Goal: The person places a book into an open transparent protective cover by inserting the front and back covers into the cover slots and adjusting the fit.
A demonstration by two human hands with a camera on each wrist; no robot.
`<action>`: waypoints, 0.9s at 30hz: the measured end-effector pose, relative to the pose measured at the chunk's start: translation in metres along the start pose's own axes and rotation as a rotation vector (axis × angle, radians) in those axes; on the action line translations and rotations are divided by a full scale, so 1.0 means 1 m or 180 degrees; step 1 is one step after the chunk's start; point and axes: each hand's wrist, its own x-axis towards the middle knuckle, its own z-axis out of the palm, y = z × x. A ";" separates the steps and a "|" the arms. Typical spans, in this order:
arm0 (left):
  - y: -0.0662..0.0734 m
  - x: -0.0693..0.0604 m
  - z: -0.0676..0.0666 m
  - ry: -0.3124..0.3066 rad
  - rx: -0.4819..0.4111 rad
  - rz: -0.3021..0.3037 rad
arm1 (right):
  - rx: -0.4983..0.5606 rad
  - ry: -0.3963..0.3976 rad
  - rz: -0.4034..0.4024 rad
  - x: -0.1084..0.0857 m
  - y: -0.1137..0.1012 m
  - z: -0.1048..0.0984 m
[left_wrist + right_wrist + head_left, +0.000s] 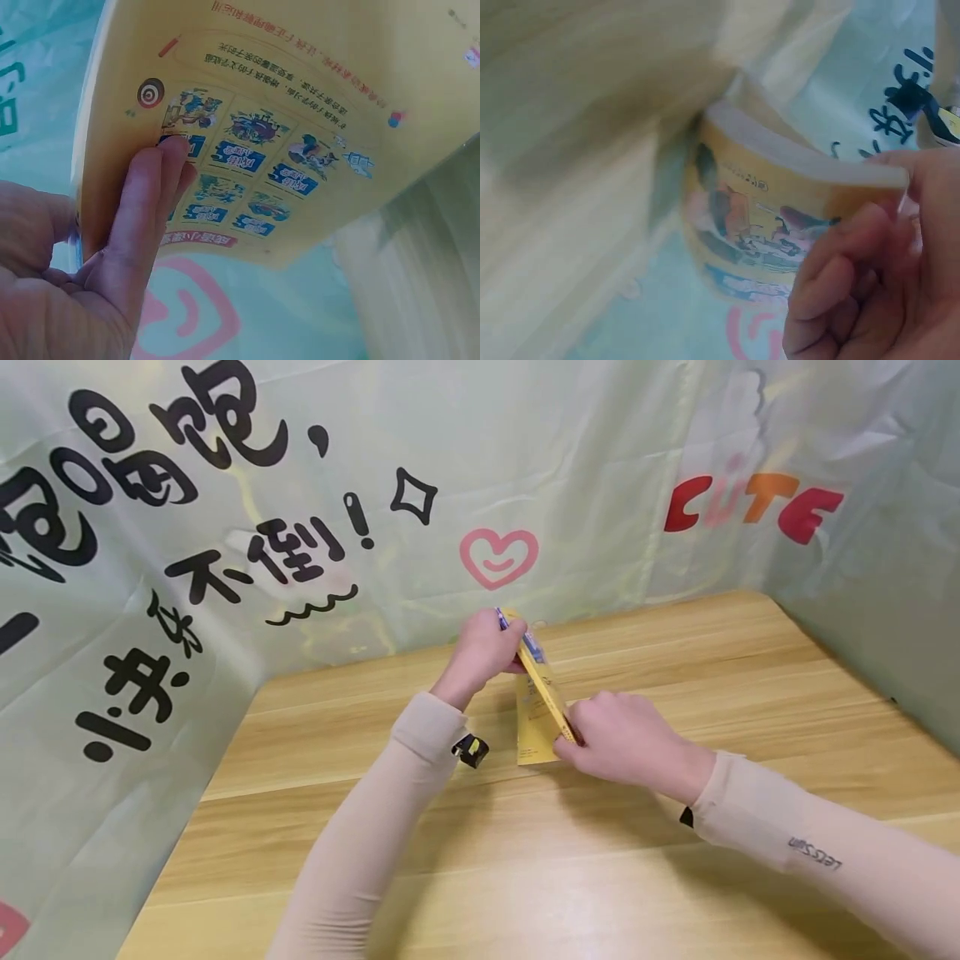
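A thin yellow picture book (545, 681) stands on edge above the table, held between both hands. At its far upper end the left hand (486, 645) grips it; in the left wrist view, fingers lie against a yellow cover (337, 82) printed with several small book pictures. The right hand (626, 737) pinches the near lower end. In the right wrist view the illustrated cover (757, 217) bows, and the white page edges (802, 161) show. Another yellow panel (534, 739) shows behind the book; I cannot tell whether it belongs to it.
The wooden table (315, 843) spreads under both arms. A pale printed cloth (600, 435) hangs behind and at the sides, close to the table's far edge. A small black device (471, 750) sits at the left wrist.
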 end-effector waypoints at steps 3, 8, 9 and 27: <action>0.005 -0.003 -0.003 -0.0036 -0.0154 0.0155 | -0.0033 0.0068 -0.0107 -0.002 -0.001 -0.010; 0.007 -0.009 -0.012 -0.0223 -0.0444 0.0454 | 0.0045 0.0215 -0.0022 -0.001 0.006 -0.037; 0.006 -0.010 -0.013 -0.0279 -0.0504 0.0482 | 0.0093 0.0248 0.0029 -0.001 0.009 -0.043; -0.080 -0.016 -0.004 -0.1003 -0.1209 0.0236 | 0.0115 0.0266 0.0401 0.004 0.057 -0.071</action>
